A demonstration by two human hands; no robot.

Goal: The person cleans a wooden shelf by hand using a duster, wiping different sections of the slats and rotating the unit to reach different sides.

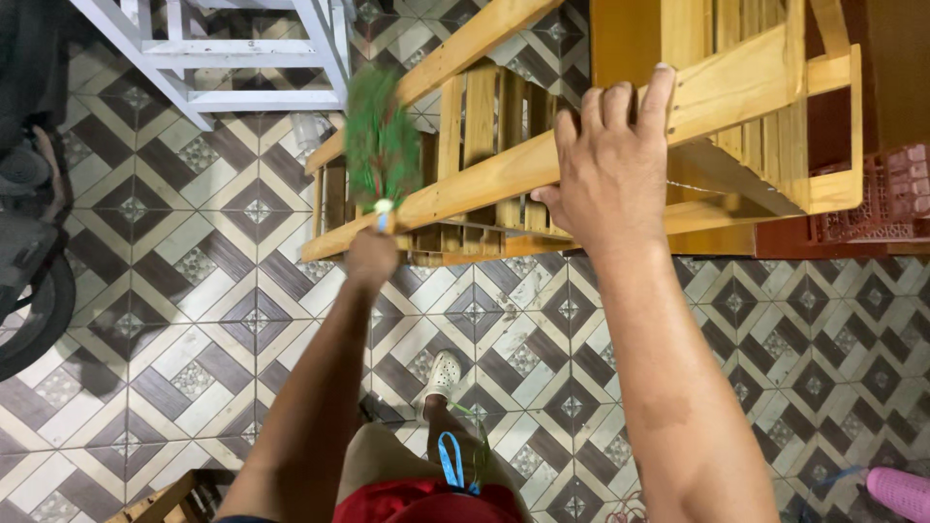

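Observation:
My right hand (608,160) grips a slanted rail of a light wooden slatted frame (484,179), fingers over the top edge and thumb underneath. My left hand (372,254) is closed around the handle of a green bristled brush (381,145), which is blurred and held up against the frame's left part. The frame stands tilted above a patterned tile floor (194,291). Below, I see my foot in a white clog (444,373).
A white-painted wooden frame (242,58) stands at the top left. A dark wheeled object (29,271) sits at the left edge. A reddish plastic crate (886,199) is at the right, a pink object (901,492) at the bottom right corner.

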